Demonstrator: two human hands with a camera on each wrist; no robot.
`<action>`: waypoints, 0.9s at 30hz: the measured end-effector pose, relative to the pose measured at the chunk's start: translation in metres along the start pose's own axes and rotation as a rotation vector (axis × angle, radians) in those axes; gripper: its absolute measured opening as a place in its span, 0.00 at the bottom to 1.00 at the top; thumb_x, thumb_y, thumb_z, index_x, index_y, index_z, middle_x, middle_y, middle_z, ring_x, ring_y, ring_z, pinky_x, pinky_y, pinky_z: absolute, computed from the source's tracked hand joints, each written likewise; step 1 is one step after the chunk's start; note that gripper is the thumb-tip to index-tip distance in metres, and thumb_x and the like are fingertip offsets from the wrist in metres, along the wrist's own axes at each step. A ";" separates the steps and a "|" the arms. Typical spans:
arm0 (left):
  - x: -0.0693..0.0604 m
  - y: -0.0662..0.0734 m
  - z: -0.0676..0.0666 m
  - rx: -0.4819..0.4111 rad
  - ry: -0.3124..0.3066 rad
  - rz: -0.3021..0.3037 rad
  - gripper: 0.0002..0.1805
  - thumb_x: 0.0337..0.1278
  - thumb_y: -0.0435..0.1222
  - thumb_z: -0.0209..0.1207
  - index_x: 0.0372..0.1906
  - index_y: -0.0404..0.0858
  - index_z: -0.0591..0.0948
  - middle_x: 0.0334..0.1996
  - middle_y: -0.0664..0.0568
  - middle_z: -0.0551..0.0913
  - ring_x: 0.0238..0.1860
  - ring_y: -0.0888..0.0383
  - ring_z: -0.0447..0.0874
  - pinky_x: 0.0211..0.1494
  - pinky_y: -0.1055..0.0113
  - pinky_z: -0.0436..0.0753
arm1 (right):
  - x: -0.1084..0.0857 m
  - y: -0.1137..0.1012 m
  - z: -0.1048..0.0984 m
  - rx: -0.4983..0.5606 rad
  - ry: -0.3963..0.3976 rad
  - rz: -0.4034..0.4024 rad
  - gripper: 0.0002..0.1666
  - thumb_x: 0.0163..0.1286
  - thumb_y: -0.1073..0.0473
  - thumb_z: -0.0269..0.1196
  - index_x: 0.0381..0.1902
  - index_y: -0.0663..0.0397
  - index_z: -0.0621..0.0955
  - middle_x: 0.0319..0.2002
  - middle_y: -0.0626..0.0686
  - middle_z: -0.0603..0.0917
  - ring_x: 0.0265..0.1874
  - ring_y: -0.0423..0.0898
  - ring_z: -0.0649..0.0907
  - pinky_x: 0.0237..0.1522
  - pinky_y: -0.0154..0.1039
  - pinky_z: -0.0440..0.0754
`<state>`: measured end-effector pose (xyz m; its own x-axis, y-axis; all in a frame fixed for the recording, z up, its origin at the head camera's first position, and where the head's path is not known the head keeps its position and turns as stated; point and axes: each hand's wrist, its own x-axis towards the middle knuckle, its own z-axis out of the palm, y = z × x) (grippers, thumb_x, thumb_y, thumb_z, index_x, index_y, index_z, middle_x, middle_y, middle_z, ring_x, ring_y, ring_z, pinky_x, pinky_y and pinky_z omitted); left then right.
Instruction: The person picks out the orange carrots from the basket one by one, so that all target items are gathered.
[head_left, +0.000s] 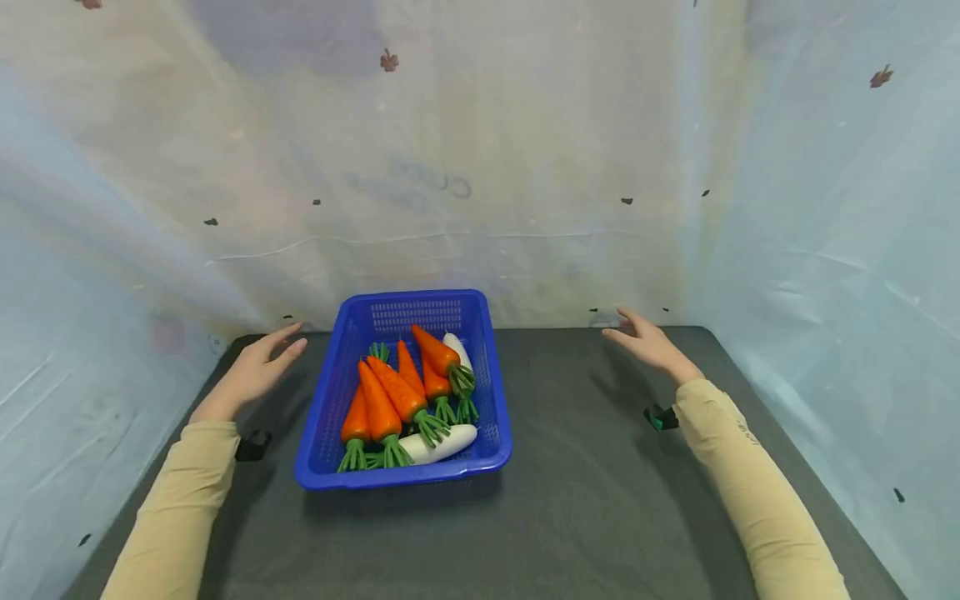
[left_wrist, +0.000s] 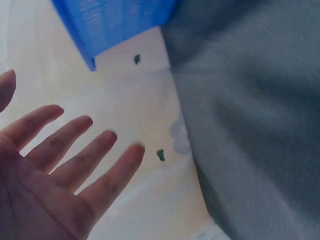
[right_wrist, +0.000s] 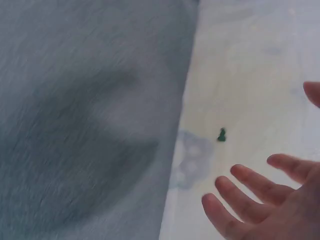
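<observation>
A blue plastic basket (head_left: 497, 400) stands left of centre on the dark table, holding several orange carrots (head_left: 381, 400) with green tops and white radishes (head_left: 438, 445). Just left of the basket, my left hand (head_left: 251, 375) hovers with its fingers extended, touching nothing. The left wrist view shows that hand (left_wrist: 65, 175) spread, below a corner of the basket (left_wrist: 117, 25). Farther off to the right, my right hand (head_left: 648, 343) is held above the table, fingers apart and empty. Its palm and fingers (right_wrist: 265, 200) also show in the right wrist view.
The dark cloth-covered table (head_left: 570, 500) has pale, spotted plastic sheeting (head_left: 525, 167) behind it and along both sides. A black strap (head_left: 253, 446) shows under the left wrist, and a black and green one (head_left: 662, 417) beside the right wrist.
</observation>
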<state>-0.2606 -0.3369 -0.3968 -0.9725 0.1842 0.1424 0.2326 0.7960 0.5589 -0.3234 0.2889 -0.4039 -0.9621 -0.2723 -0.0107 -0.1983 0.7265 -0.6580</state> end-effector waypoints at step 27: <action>0.001 0.023 0.016 -0.380 -0.148 -0.061 0.37 0.67 0.46 0.55 0.70 0.27 0.58 0.63 0.29 0.66 0.56 0.34 0.73 0.51 0.45 0.77 | 0.000 -0.078 0.025 0.689 -0.115 -0.021 0.34 0.77 0.48 0.49 0.72 0.58 0.57 0.66 0.66 0.64 0.64 0.63 0.66 0.63 0.56 0.65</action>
<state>-0.2566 -0.3092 -0.3968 -0.9693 0.2457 -0.0039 0.1344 0.5435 0.8286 -0.3031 0.2168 -0.3716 -0.9261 -0.3742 -0.0473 -0.0165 0.1653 -0.9861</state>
